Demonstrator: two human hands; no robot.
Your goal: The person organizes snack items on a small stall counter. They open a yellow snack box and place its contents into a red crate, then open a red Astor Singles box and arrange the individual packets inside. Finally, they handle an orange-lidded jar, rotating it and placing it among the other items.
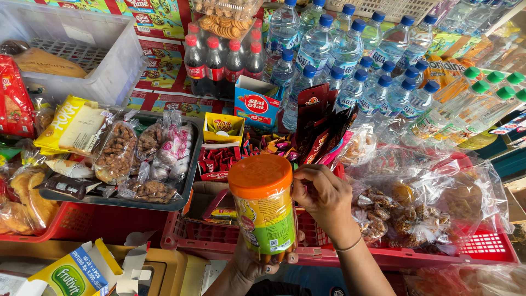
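Note:
A clear plastic jar (267,216) with an orange screw lid (261,175) and a green-and-yellow label stands upright in front of me, above the front edge of a red plastic crate (219,241). My left hand (249,264) grips the jar from below, fingers wrapped around its bottom. My right hand (324,196) rests against the jar's right side just under the lid, fingers curled toward the rim. The jar's contents are mostly hidden behind the label.
Behind the jar lie small snack boxes (223,131) and dark sachet strips (323,131). Water bottles (350,60) and cola bottles (219,63) stand at the back. A dark tray (186,186) with bagged nuts sits left; bagged snacks (416,214) lie right. A white crate (118,71) is far left.

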